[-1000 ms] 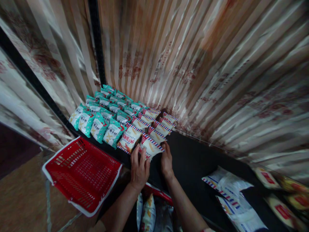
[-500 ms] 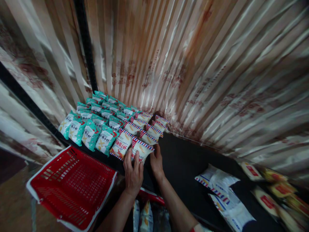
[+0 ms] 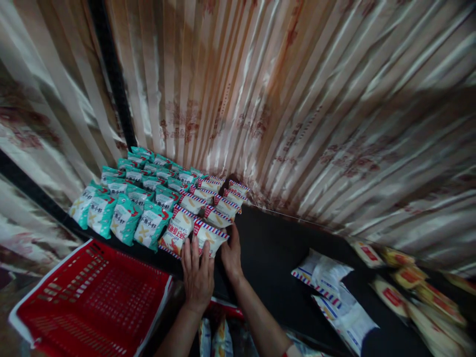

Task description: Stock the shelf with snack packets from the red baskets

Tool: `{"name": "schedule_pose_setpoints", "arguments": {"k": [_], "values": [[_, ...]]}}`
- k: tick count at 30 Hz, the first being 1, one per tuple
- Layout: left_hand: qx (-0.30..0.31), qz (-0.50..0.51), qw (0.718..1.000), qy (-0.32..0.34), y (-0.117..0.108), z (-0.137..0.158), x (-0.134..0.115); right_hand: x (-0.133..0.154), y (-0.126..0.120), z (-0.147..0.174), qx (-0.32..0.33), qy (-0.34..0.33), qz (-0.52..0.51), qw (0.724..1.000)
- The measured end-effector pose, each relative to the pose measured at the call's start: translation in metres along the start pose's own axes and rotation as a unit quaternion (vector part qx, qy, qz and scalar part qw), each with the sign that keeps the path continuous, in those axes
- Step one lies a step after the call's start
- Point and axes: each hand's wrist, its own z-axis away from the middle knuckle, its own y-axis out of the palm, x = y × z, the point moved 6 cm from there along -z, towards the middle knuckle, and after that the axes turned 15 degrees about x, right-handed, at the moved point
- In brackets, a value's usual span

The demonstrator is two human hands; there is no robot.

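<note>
My left hand (image 3: pixel 198 272) lies with its fingers stretched out against the lower front of a white snack bag (image 3: pixel 210 235) with a red-and-blue striped top edge. At the right side of that bag is my right hand (image 3: pixel 231 255), fingers extended upward and partly hidden at the bag's edge. A matching snack bag (image 3: pixel 179 229) with red lettering leans close on the left. Behind them, more striped white bags (image 3: pixel 217 217) stand in rows. Several turquoise-and-white snack bags (image 3: pixel 151 227) stand in rows further left.
A red plastic basket (image 3: pixel 100 292) with a white rim sits below the black shelf (image 3: pixel 266 248) on the left. Loose striped bags (image 3: pixel 327 272) lie on the right, near yellow and red packs (image 3: pixel 409 275). More bags (image 3: pixel 222 339) show below my forearms. A pleated curtain (image 3: pixel 238 99) hangs behind.
The view has shifted, so the shelf and bags appear lower and further left. My left hand's fingers look straighter and flatter on the bag; my right hand stays at its side.
</note>
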Motion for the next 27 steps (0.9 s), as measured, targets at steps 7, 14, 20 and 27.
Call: {"name": "schedule_pose_setpoints", "arguments": {"k": [7, 14, 20, 27], "values": [[-0.018, 0.018, 0.999, 0.03, -0.005, 0.002, -0.003, -0.01, -0.018, -0.031, -0.007, 0.048, -0.026, 0.998], [0.02, 0.006, 1.0, 0.011, 0.0, 0.001, -0.002, -0.012, -0.012, -0.04, 0.036, 0.03, -0.04, 0.998], [-0.005, -0.013, 1.0, 0.003, -0.001, -0.004, -0.004, -0.014, -0.009, -0.032, 0.035, 0.033, -0.008, 0.999], [-0.023, 0.007, 1.0, 0.015, -0.003, -0.003, -0.004, -0.012, -0.012, -0.028, -0.004, 0.025, -0.016, 1.0]]}}
